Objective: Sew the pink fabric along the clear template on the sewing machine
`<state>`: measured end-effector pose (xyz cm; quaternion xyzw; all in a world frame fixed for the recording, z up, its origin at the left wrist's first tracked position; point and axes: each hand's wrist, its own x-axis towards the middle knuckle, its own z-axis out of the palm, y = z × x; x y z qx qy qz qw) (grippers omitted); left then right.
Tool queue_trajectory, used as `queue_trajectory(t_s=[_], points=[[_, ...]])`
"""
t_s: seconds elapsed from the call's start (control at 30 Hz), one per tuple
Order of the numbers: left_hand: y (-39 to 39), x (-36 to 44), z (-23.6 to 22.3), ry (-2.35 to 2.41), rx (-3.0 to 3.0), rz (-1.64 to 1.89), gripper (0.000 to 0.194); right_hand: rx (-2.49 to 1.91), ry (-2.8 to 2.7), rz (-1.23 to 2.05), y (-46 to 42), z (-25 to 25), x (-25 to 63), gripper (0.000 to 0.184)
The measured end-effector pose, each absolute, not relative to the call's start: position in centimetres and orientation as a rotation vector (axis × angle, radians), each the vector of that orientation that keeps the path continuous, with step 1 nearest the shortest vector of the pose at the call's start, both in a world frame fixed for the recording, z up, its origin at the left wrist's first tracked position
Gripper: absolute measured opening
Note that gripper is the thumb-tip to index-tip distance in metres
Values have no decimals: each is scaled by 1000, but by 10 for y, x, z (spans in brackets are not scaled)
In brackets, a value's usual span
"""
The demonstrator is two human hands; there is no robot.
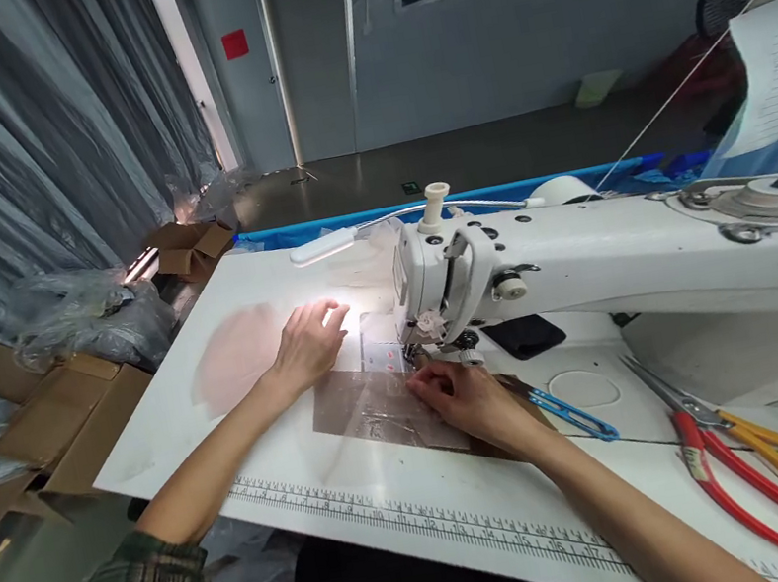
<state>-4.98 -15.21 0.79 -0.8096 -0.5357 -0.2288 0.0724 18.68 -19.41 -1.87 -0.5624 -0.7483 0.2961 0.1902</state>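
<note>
A white sewing machine (423, 275) stands on the white table, its presser foot (411, 355) over the metal needle plate (380, 358). In front of the foot lies a thin, see-through brownish sheet (357, 409) with shiny creases; I cannot tell whether it is fabric or film. My right hand (473, 402) has thumb and forefinger pinched at the sheet's edge, just beside the foot. To the left of the needle plate, my left hand (311, 340) hovers over or rests on the table, holding nothing, fingers apart and slightly bent. A sheer pinkish round piece (239, 357) lies beyond my left wrist.
Blue thread snips (572, 414) lie right of my right hand. Scissors with red and yellow handles (717, 444) are farther right. A black flat object (524, 335) sits under the machine arm. A printed ruler (398, 515) runs along the front edge. Cardboard boxes (72, 417) stand left.
</note>
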Motion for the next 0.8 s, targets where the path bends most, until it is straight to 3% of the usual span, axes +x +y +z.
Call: queue_trajectory(t_s=[0.33, 0.47, 0.6, 0.7, 0.8], points=[[-163, -52, -27, -723, -3304, -782, 30, -1582, -1942, 963, -196, -27, 189, 28], [-175, -38, -29, -906, -3181, -522, 72, -1595, -1871, 956, -196, -25, 191, 26], [-189, -21, -29, -1231, -2920, -433, 87, -1560, -1924, 924, -201, -21, 192, 24], [-189, -22, -25, -1212, -2949, -440, 82, -1570, -1928, 873, -205, -19, 191, 25], [-180, -33, -21, -1186, -3035, -456, 62, -1592, -1905, 867, -208, -19, 190, 25]])
